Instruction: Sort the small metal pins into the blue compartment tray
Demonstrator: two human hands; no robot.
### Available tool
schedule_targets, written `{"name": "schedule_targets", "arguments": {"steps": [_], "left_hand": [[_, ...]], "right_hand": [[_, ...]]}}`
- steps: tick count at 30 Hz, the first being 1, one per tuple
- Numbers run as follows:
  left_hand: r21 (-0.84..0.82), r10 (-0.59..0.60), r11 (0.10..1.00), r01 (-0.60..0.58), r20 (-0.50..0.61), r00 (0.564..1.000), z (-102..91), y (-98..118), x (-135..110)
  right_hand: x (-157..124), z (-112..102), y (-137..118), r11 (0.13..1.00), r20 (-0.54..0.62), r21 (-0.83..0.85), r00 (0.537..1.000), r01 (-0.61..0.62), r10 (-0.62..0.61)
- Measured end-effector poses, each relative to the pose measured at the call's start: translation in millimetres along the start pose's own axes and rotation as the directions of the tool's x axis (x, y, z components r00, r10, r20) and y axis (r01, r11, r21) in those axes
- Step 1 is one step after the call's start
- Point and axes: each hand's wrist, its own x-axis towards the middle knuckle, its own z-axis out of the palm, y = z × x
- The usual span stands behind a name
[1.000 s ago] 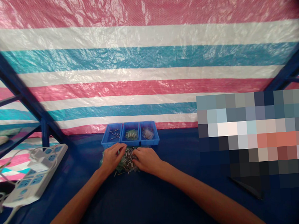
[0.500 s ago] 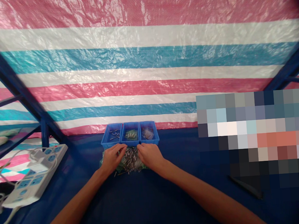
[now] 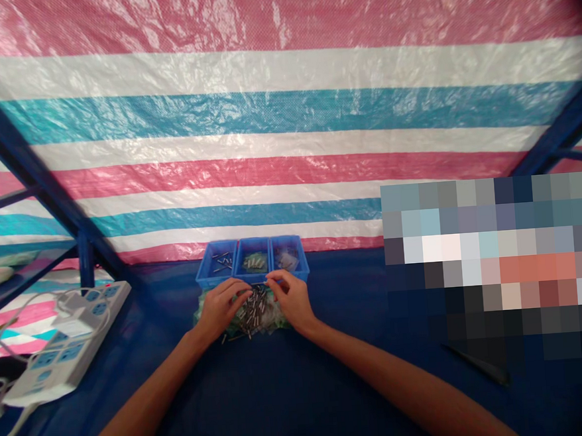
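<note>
My left hand [image 3: 223,306] hovers at the left side of a pile of small metal pins [image 3: 254,317], its thumb and fingers closed in a pinch. Whatever lies in that pinch is too small to name. Across from it, my right hand [image 3: 293,300] pinches a small, thin piece near its fingertips, over the far edge of the pile. Greenish and clear plastic bags [image 3: 276,317] lie under and around the pins. Right behind the hands stand three joined blue bins: the left bin [image 3: 205,267] holds a few pins, the middle bin [image 3: 253,243] bagged pieces, the right bin [image 3: 301,254] clear plastic.
On the left lies a white power strip [image 3: 81,352] with cables plugged in. A dark thin object [image 3: 481,367] rests on the blue table [image 3: 224,408] at right, beside a pixelated area. Striped plastic sheeting [image 3: 284,119] hangs behind, between blue metal frame bars [image 3: 28,170].
My right hand has turned and lifted slightly, its fingertips now raised with a small thin piece showing. My left fingertips have shifted slightly right and down.
</note>
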Motion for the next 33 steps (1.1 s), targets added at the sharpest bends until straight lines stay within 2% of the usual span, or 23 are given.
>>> {"name": "schedule_targets", "arguments": {"steps": [2, 5, 11, 18, 26, 33], "left_hand": [[-0.007, 0.03, 1.0, -0.03, 0.0, 1.0, 1.0, 0.3, 0.0], [-0.004, 0.015, 1.0, -0.015, -0.011, 1.0, 2.8, -1.3, -1.6], [-0.001, 0.006, 1.0, -0.006, -0.053, 0.999, 4.5, -4.6, -3.5], [0.001, 0.042, 0.999, -0.042, -0.015, 0.999, 3.5, -2.8, -1.7], [0.074, -0.056, 0.996, 0.057, -0.013, 0.998, 5.9, -7.2, -5.2], [0.107, -0.09, 0.99, 0.093, -0.033, 0.995, 5.9, -3.7, -4.6]], "right_hand": [[-3.0, 2.6, 7.2, 0.998, -0.023, 0.045, 0.999, -0.035, 0.036], [-6.1, 4.3, 11.1, 0.995, -0.031, 0.08, 0.998, -0.051, 0.054], [-10.9, 4.5, 7.5, 0.999, -0.024, 0.045, 1.0, 0.011, -0.01], [-11.6, 3.7, 6.4, 0.999, -0.007, 0.018, 0.999, 0.041, -0.041], [-11.4, 1.3, 0.1, 0.998, 0.009, -0.003, 0.998, 0.07, -0.07], [-11.6, 1.5, 1.7, 0.991, 0.03, 0.001, 0.99, 0.137, -0.137]]}}
